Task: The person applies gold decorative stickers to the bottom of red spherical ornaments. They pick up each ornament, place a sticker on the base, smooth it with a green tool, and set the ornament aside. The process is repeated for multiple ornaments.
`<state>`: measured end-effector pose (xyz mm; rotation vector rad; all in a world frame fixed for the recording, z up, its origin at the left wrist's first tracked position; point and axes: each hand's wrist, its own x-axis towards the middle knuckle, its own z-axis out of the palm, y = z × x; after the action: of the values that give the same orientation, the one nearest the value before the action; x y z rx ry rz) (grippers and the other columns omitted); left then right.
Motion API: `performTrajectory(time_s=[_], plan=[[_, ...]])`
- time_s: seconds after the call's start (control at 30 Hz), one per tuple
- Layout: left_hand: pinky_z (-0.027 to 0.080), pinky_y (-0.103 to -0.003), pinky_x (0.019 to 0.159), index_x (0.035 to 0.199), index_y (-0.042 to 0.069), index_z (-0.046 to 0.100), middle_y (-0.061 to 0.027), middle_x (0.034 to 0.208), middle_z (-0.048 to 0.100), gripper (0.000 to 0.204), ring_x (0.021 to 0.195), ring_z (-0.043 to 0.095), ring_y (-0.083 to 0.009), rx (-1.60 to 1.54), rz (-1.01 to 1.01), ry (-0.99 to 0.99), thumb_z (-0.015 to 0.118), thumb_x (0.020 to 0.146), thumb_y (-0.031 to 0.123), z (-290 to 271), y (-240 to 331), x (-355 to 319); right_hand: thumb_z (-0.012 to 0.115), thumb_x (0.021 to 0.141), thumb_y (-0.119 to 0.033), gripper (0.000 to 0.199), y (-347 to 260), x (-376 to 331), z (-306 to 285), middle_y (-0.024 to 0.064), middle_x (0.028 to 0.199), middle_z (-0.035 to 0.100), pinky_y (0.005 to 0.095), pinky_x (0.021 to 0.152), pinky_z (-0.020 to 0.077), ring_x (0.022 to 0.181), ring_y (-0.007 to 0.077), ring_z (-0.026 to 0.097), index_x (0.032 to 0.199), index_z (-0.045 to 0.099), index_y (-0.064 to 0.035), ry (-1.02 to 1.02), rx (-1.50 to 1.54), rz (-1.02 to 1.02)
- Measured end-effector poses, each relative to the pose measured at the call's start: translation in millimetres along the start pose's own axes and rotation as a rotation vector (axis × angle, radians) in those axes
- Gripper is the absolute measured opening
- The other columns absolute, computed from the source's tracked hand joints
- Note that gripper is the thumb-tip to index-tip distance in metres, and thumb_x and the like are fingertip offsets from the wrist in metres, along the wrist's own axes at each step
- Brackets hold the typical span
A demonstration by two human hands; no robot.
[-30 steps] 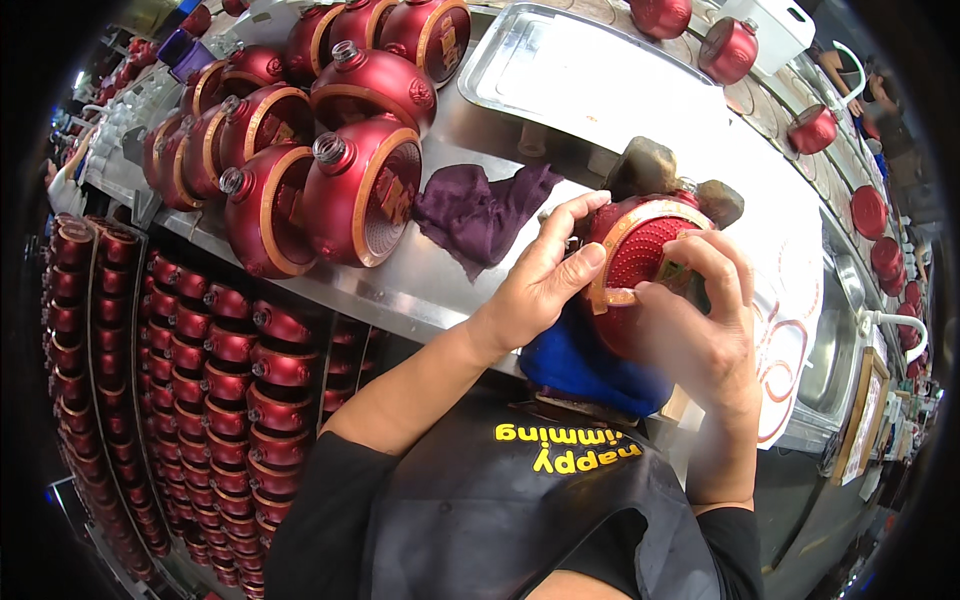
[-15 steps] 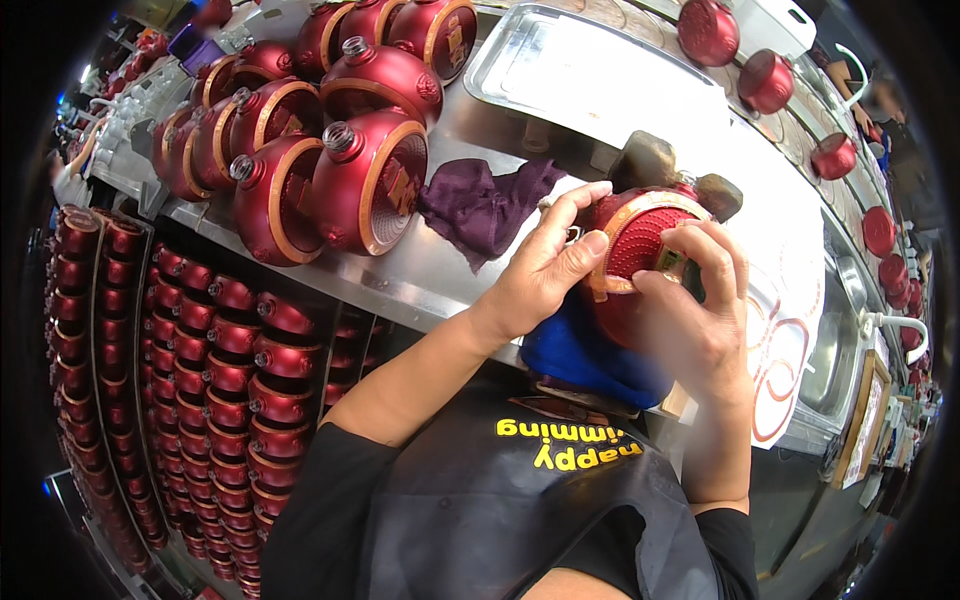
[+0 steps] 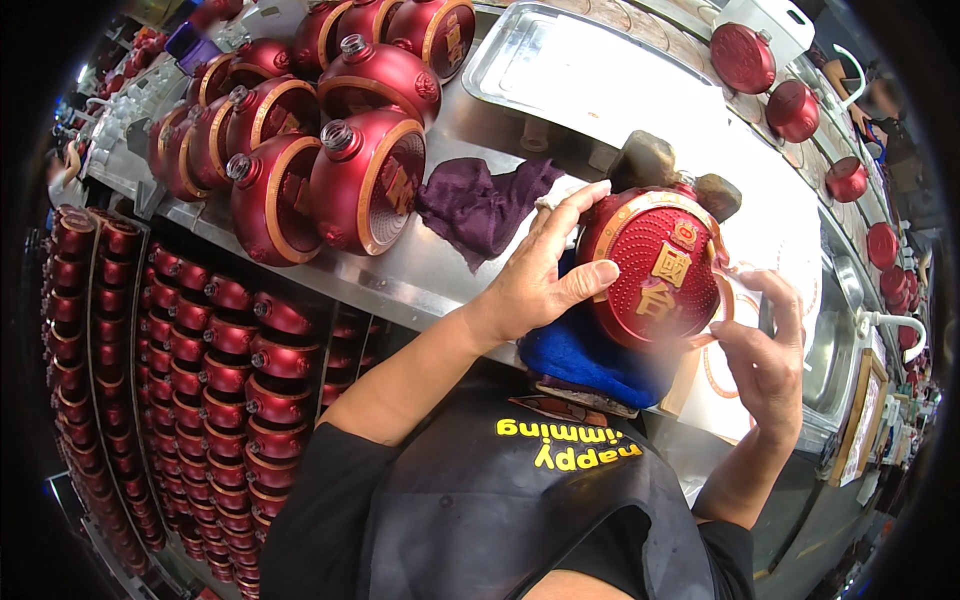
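left hand [image 3: 535,275] holds studded round bottle [image 3: 630,250]; right hand [image 3: 768,345] pinches thin strip [image 3: 725,292]

We are in a factory workshop, as the repetition of one article shows. At lower left we note dense columns of near-identical red bottles [image 3: 285,362]; above them, a cluster of similar bottles [image 3: 362,190] occupies a metal worktable [image 3: 385,297]. Along the upper right we see a slatted conveyor [image 3: 668,34] bearing spaced red bottles [image 3: 793,111]. A dark apron [image 3: 440,510] on the worker and another person's arm [image 3: 838,80] beyond the conveyor suggest a shared production floor.
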<state>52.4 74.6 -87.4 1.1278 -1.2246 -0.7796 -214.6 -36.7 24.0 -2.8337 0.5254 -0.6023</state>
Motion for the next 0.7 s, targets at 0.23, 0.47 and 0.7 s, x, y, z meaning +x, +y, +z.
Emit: performTrajectory(time_s=[0.23,0.47,0.7], plan=[[0.024,-0.043,0.125,0.16,-0.006,0.028,-0.0215,0.161,0.037,0.086,0.152,0.032,-0.0303,-0.012,-0.044,-0.064,0.065,0.103,0.046,-6.4,3.3,1.8,0.072,0.073,0.01,0.039,44.8,-38.3,1.2,0.0188,0.137,0.056,0.0486,0.106,0.0447,0.131,0.0381,0.055,0.108,0.077,-0.0066,0.046,0.303,0.165],[0.028,-0.045,0.122,0.16,-0.002,0.03,-0.0247,0.159,0.04,0.087,0.148,0.038,-0.0369,0.022,-0.03,-0.05,0.069,0.099,0.048,-5.2,-3.5,-4.8,0.058,0.098,0.005,0.034,76.7,-61.4,28.8,0.0129,0.135,0.059,0.0339,0.1,0.0479,0.127,0.0254,0.057,0.129,0.07,-0.0025,0.24,-0.041,0.494],[0.03,-0.047,0.12,0.158,-0.005,0.031,-0.0265,0.156,0.041,0.086,0.143,0.041,-0.0412,0.267,0.181,0.03,0.064,0.101,0.049,-5.7,5.7,1.9,0.063,0.098,0.002,0.039,39.0,-25.4,30.2,0.0174,0.145,0.051,0.0389,0.098,0.0506,0.128,0.0299,0.056,0.136,0.066,-0.0033,0.293,0.006,0.298]])
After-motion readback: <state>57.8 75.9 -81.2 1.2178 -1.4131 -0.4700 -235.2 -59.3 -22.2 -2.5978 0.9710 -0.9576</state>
